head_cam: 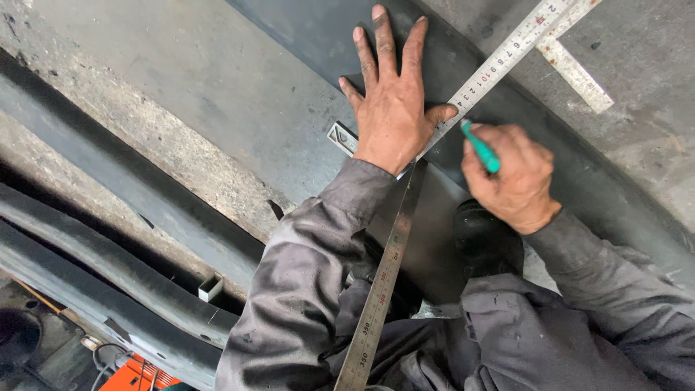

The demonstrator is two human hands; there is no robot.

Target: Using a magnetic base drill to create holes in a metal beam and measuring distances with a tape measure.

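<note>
My left hand (392, 101) lies flat, fingers spread, on a metal framing square (499, 59) and presses it onto a dark steel sheet (318, 32). One arm of the square runs up to the right, the other (380, 289) comes down toward me over my lap. My right hand (512, 176) grips a green marker (481, 147), its tip against the square's edge just right of my left thumb. Grey sleeves cover both arms.
The sheet rests on a rough concrete floor (181, 87). Long dark steel bars (130, 188) lie at the left, with a small square tube end (211, 287) among them. An orange machine (134, 376) shows at the bottom left. My dark shoe (481, 235) stands on the sheet.
</note>
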